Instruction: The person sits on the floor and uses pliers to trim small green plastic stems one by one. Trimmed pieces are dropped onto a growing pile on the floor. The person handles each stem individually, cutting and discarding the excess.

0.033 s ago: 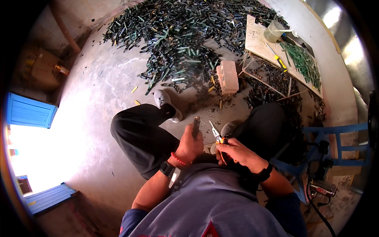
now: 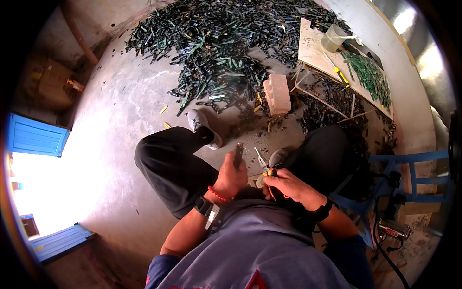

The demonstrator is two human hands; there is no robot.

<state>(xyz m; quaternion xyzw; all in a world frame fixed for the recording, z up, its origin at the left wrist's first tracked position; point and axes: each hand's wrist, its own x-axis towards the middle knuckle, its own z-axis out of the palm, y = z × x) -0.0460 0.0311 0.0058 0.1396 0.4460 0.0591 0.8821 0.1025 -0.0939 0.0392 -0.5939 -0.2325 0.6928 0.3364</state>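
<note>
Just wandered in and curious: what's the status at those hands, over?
Left hand gripping dark strip. Right hand holding orange-handled pliers, apart from strip. Nothing seen between them; pinkish brick beyond, touching neither hand.

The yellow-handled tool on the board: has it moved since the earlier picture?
No, the yellow-handled tool lies at the same spot and angle on the board.
</note>
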